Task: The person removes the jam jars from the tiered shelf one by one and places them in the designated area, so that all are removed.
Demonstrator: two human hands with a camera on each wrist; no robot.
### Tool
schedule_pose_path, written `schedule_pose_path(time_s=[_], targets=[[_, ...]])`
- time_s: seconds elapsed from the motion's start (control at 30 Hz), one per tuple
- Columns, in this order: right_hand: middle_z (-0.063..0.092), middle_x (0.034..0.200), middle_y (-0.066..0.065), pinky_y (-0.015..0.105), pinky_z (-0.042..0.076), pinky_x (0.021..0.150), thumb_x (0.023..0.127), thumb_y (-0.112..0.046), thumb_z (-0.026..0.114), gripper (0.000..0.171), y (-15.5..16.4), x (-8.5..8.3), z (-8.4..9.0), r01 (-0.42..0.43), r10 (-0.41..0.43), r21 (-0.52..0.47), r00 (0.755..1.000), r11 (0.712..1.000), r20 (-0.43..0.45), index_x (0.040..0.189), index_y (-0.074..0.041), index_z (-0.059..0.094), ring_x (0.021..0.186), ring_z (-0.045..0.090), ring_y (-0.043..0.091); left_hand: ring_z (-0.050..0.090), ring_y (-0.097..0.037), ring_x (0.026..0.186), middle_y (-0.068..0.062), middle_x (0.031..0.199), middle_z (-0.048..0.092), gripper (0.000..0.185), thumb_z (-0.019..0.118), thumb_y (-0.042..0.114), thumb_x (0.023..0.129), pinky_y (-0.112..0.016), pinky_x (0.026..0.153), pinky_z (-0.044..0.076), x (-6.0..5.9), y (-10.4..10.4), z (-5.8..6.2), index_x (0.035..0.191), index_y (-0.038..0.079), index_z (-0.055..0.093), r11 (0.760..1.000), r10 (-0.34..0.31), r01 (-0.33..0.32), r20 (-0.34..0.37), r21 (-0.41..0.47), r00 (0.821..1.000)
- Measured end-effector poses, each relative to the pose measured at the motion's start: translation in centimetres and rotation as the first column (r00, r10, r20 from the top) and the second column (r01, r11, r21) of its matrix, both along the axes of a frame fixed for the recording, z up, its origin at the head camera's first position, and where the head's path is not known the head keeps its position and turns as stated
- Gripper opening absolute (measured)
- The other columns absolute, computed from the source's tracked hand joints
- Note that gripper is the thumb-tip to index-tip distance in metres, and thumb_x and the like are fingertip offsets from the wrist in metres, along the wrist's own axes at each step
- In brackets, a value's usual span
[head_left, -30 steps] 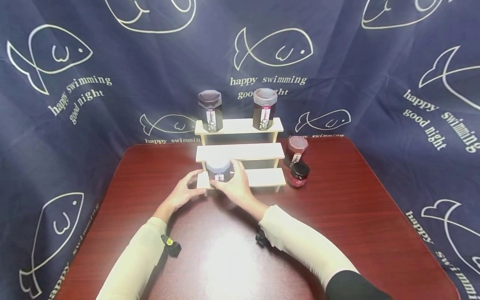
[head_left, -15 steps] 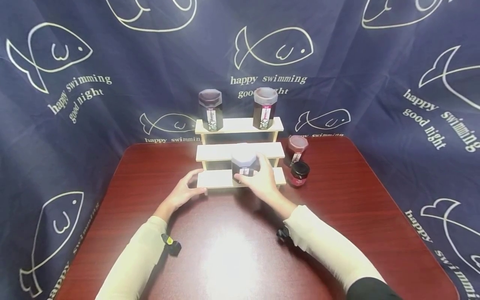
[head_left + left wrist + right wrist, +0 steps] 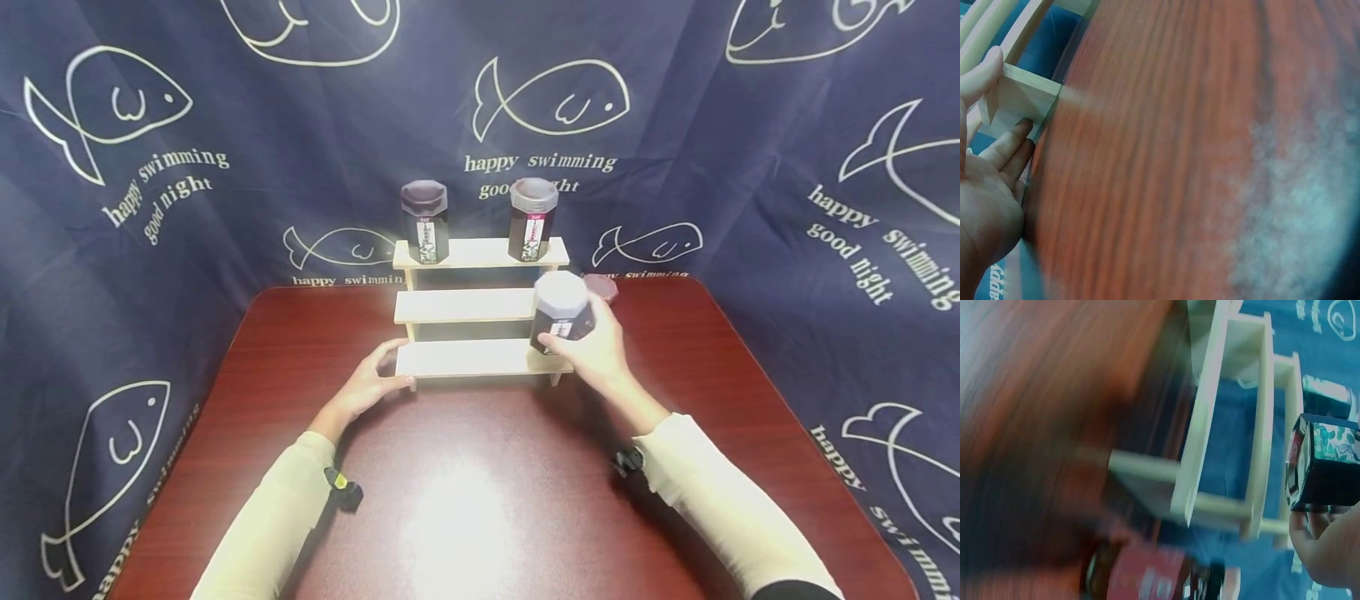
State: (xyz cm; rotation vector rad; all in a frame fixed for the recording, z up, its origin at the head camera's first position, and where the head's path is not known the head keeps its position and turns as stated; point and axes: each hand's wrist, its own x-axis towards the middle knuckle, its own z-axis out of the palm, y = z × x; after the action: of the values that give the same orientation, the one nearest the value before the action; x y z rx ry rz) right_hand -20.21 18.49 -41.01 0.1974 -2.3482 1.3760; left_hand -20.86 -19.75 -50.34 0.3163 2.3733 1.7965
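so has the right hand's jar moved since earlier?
Yes: the held jar has moved right across the wooden stand, from near its left end to its right end.

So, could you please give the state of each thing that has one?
White-lidded jar, lid on, held in the right hand
Top-tier left jar, lid on, upright
Top-tier right jar, lid on, upright
Pink-lidded jar, lid on, mostly hidden
Black-lidded jar, lid on, blurred
Wooden shelf, standing, left hand at its end
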Motion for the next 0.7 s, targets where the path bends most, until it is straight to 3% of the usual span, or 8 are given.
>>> schedule_pose_path(time_s=[0.17, 0.23, 0.47, 0.7], targets=[[0.063, 0.129, 0.015, 0.045, 0.043, 0.101, 0.069, -0.016, 0.092, 0.087, 3.1, -0.3, 0.7, 0.043, -0.043, -0.008, 0.999, 0.999, 0.030, 0.144, -0.007, 0.050, 0.116, 0.057, 0.027, 0.039, -0.046, 0.139, -0.030, 0.147, 0.046, 0.073, 0.078, 0.001, 0.085, -0.059, 0.113, 0.030, 0.9, 0.4, 1.9, 0.149, 0.002, 0.043, 1.000, -0.018, 0.018, 0.017, 0.008, 1.000], [0.062, 0.130, 0.015, 0.043, 0.042, 0.101, 0.071, -0.016, 0.091, 0.087, 4.4, -0.5, 0.9, 0.065, -0.065, -0.010, 0.997, 0.998, 0.042, 0.146, -0.007, 0.048, 0.116, 0.056, 0.026, 0.041, -0.045, 0.138, -0.030, 0.146, 0.047, 0.073, 0.078, 0.001, 0.085, -0.058, 0.112, 0.032, 0.8, 0.4, 1.6, 0.149, 0.002, 0.043, 1.000, -0.023, 0.023, 0.013, -0.001, 1.000], [0.061, 0.129, 0.014, 0.039, 0.040, 0.099, 0.074, -0.017, 0.090, 0.082, 8.6, -1.4, 1.1, 0.176, -0.177, 0.018, 0.983, 0.984, 0.055, 0.144, -0.006, 0.049, 0.117, 0.054, 0.025, 0.041, -0.041, 0.139, -0.024, 0.148, 0.048, 0.078, 0.081, 0.007, 0.085, -0.055, 0.110, 0.033, -0.6, -0.2, -1.4, 0.152, 0.008, 0.042, 1.000, -0.011, 0.011, -0.005, -0.023, 1.000], [0.060, 0.127, 0.010, 0.024, 0.043, 0.089, 0.076, -0.021, 0.089, 0.080, 11.3, -2.3, 0.5, 0.246, -0.250, 0.055, 0.963, 0.968, 0.101, 0.144, -0.008, 0.048, 0.110, 0.055, 0.020, 0.042, -0.038, 0.139, -0.020, 0.147, 0.050, 0.077, 0.083, 0.012, 0.083, -0.056, 0.113, 0.031, -0.8, -0.5, -1.7, 0.150, 0.013, 0.045, 1.000, -0.003, 0.003, -0.024, -0.015, 1.000]])
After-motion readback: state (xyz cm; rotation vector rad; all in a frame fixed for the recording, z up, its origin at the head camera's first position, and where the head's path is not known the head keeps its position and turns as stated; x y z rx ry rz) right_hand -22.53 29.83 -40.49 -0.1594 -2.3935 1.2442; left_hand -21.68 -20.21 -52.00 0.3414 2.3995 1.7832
